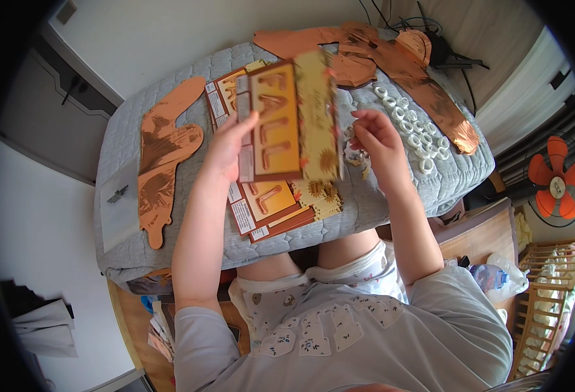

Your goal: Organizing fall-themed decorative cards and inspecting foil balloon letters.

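Quilted bed (366, 206) carries a stack of packages (268, 206). Left of stack: copper foil shape (159, 157). Beyond it, to the right: more foil (356, 55). Right of stack: white rings (415, 127). Left hand (225, 147) pinches a flat package (278, 121) over the stack, hiding its middle; orange-yellow front, brown border, balloon-like lettering, pale floral strip, blurred. Right hand (379, 140), right of stack, fingers curled; cannot tell whether it grips anything.

Printed packet (291, 121) above the bed (444, 173): large capitals on an orange panel (276, 124), blurred script on a cream panel (318, 127). Packet pile (278, 202) on the bed: matching capitals; white labels (240, 209) with illegible small print.
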A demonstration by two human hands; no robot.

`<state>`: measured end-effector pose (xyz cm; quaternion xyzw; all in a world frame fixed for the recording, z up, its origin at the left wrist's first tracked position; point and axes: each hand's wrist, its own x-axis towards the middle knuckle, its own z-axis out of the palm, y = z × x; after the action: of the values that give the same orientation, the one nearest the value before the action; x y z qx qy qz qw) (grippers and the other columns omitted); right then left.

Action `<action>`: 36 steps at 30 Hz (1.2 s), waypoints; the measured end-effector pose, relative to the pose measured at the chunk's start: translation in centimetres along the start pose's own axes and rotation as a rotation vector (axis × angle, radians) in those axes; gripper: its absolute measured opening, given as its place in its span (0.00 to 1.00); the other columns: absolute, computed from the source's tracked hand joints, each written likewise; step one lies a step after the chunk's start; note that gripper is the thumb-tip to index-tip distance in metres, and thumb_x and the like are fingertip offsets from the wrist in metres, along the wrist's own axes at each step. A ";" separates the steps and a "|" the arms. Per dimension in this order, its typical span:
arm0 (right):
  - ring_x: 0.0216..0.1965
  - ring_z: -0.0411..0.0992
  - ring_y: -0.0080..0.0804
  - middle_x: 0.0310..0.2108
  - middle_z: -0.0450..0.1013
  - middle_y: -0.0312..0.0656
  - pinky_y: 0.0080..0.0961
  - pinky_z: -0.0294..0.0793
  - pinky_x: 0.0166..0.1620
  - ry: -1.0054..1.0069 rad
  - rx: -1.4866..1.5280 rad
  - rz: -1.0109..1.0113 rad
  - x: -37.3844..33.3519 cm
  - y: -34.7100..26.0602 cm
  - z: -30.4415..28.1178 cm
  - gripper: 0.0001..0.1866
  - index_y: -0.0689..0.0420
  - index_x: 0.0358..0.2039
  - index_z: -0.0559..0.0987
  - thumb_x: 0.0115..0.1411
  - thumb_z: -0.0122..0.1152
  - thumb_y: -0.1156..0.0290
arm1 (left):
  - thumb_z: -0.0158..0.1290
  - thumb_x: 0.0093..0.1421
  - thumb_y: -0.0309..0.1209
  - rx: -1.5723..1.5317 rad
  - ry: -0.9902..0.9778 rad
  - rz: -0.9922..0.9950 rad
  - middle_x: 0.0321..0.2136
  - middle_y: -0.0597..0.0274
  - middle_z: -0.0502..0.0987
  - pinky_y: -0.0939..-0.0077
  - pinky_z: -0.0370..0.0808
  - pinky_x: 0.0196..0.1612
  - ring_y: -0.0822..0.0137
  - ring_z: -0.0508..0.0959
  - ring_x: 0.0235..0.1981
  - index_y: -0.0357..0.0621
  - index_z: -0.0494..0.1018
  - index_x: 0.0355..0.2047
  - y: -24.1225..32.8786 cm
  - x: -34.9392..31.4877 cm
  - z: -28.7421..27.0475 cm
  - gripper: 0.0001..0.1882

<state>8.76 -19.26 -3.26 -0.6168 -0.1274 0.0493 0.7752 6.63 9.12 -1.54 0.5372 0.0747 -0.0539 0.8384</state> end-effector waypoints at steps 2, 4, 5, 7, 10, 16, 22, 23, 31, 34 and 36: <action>0.38 0.73 0.26 0.36 0.74 0.36 0.22 0.72 0.44 0.036 -0.362 -0.119 -0.2 0.0 -0.4 0.11 0.59 0.49 0.76 0.66 0.56 0.75 | 0.55 0.67 0.39 -0.019 0.120 0.043 0.50 0.54 0.78 0.58 0.81 0.47 0.60 0.82 0.45 0.42 0.67 0.59 1.3 0.6 -1.7 0.24; 0.40 0.72 0.33 0.35 0.76 0.40 0.26 0.72 0.46 0.057 -0.958 -0.475 -0.8 -0.5 -0.6 0.07 0.59 0.41 0.82 0.64 0.59 0.75 | 0.53 0.68 0.38 -0.012 0.229 0.085 0.50 0.53 0.78 0.60 0.79 0.49 0.60 0.81 0.47 0.40 0.69 0.57 2.3 2.3 -4.3 0.22; 0.40 0.72 0.33 0.35 0.76 0.40 0.26 0.72 0.46 0.055 -0.953 -0.479 -1.1 -0.3 -0.8 0.07 0.59 0.41 0.82 0.64 0.59 0.75 | 0.52 0.68 0.36 -0.036 0.270 0.148 0.50 0.53 0.78 0.60 0.79 0.49 0.59 0.80 0.48 0.40 0.70 0.54 3.1 2.9 -5.2 0.19; 0.42 0.72 0.40 0.38 0.77 0.42 0.28 0.71 0.47 0.040 -0.882 -0.318 -1.4 0.5 -1.5 0.07 0.58 0.38 0.84 0.61 0.60 0.76 | 0.49 0.69 0.34 -0.039 0.315 0.209 0.47 0.52 0.78 0.62 0.78 0.49 0.59 0.80 0.47 0.39 0.70 0.52 4.2 4.6 -5.5 0.16; 0.47 0.70 0.39 0.39 0.78 0.39 0.31 0.68 0.52 0.055 -1.004 -0.444 -1.4 0.4 -2.1 0.08 0.57 0.39 0.84 0.61 0.61 0.74 | 0.48 0.69 0.33 0.078 0.351 0.145 0.47 0.50 0.78 0.60 0.79 0.48 0.59 0.80 0.45 0.37 0.70 0.54 6.1 6.6 -5.8 0.17; 0.52 0.66 0.37 0.43 0.78 0.35 0.38 0.58 0.59 0.065 -1.110 -0.406 -1.8 0.7 -0.5 0.09 0.55 0.40 0.85 0.61 0.61 0.70 | 0.47 0.66 0.28 0.204 0.522 0.145 0.45 0.49 0.79 0.60 0.79 0.44 0.59 0.81 0.42 0.33 0.72 0.48 4.6 8.9 -9.5 0.14; 0.51 0.67 0.38 0.48 0.78 0.33 0.37 0.59 0.57 0.196 -1.181 -0.499 -1.9 0.3 -0.5 0.09 0.52 0.41 0.85 0.60 0.61 0.72 | 0.48 0.67 0.31 0.544 0.493 0.255 0.47 0.44 0.78 0.63 0.76 0.49 0.56 0.80 0.47 0.28 0.69 0.51 3.8 10.0 -7.5 0.18; 0.51 0.67 0.38 0.48 0.78 0.33 0.37 0.59 0.57 0.179 -1.167 -0.508 -2.1 0.1 0.3 0.09 0.52 0.41 0.85 0.60 0.61 0.72 | 0.52 0.65 0.37 0.684 0.506 0.317 0.52 0.37 0.75 0.62 0.74 0.54 0.49 0.77 0.53 0.27 0.65 0.56 4.1 10.2 -9.5 0.26; 0.50 0.68 0.39 0.49 0.78 0.36 0.39 0.58 0.55 -0.037 -1.162 -0.379 -4.0 -1.0 6.1 0.17 0.51 0.48 0.81 0.58 0.64 0.65 | 0.54 0.62 0.46 1.364 0.572 0.368 0.56 0.33 0.71 0.56 0.71 0.60 0.43 0.74 0.57 0.29 0.61 0.62 3.2 7.7 -9.5 0.38; 0.49 0.68 0.42 0.47 0.79 0.41 0.40 0.57 0.57 -0.053 -1.194 -0.371 -3.8 -0.6 6.4 0.23 0.53 0.54 0.77 0.59 0.63 0.61 | 0.52 0.63 0.48 1.487 0.592 0.068 0.51 0.36 0.76 0.54 0.72 0.58 0.46 0.76 0.56 0.30 0.64 0.61 7.0 2.2 -3.7 0.36; 0.51 0.68 0.43 0.47 0.79 0.44 0.39 0.56 0.58 -0.090 -1.197 -0.257 -3.7 -0.3 6.9 0.23 0.53 0.55 0.76 0.59 0.63 0.60 | 0.51 0.64 0.52 1.630 0.475 -0.283 0.42 0.42 0.81 0.58 0.79 0.48 0.51 0.82 0.47 0.31 0.67 0.58 8.3 0.0 -2.5 0.35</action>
<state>3.39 -13.71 -2.01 -0.9221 -0.2392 -0.0988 0.2878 7.84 14.89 4.80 0.9543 0.2523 -0.0809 0.1385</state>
